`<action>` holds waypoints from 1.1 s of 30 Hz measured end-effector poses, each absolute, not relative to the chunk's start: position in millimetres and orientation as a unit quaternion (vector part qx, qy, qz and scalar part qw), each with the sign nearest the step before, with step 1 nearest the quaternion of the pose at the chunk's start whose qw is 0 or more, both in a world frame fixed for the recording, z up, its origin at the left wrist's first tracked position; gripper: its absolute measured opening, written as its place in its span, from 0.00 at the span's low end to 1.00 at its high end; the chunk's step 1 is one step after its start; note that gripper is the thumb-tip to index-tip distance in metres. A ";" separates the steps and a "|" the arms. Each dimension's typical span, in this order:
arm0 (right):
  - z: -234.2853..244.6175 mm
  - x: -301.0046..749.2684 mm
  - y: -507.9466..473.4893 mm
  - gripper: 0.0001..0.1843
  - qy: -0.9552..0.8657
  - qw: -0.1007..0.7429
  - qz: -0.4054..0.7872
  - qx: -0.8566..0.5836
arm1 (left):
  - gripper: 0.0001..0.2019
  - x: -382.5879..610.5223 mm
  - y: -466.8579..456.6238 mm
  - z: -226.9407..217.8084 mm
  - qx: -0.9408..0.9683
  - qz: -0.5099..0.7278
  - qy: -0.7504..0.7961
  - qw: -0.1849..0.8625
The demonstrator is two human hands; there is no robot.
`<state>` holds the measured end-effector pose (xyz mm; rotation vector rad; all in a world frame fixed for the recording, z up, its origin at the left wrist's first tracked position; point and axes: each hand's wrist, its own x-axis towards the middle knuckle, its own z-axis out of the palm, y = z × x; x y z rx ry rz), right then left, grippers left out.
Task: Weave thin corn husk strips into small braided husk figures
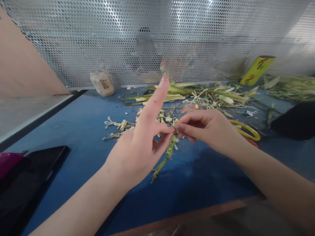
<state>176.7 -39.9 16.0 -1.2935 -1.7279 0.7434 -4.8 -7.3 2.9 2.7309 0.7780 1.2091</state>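
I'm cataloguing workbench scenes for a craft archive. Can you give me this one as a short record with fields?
Left hand: thumb and a finger pinched at the upper end of a green braided piece; another finger raised
Right hand: fingertips meeting the left hand's there
Between fingertips: too small to tell
Surface: blue table
Beyond the hands: leaf strips, loosely piled
Back left: wrapped bundle near a metal mesh
Back right: yellow packet, tilted
Near left: dark flat object
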 end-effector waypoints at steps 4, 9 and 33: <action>16.0 178.3 -38.7 0.10 -0.675 0.415 0.326 -0.516 | 0.36 -1.6 -8.4 4.3 0.882 0.400 0.242 0.056; 16.7 178.2 -38.2 0.07 -0.665 0.411 0.349 -0.517 | 0.38 -0.3 -10.1 6.2 0.870 0.422 0.247 0.067; 11.5 188.9 -32.1 0.08 -0.566 0.395 0.543 -0.478 | 0.38 -1.5 -12.6 16.6 0.899 0.367 0.221 0.097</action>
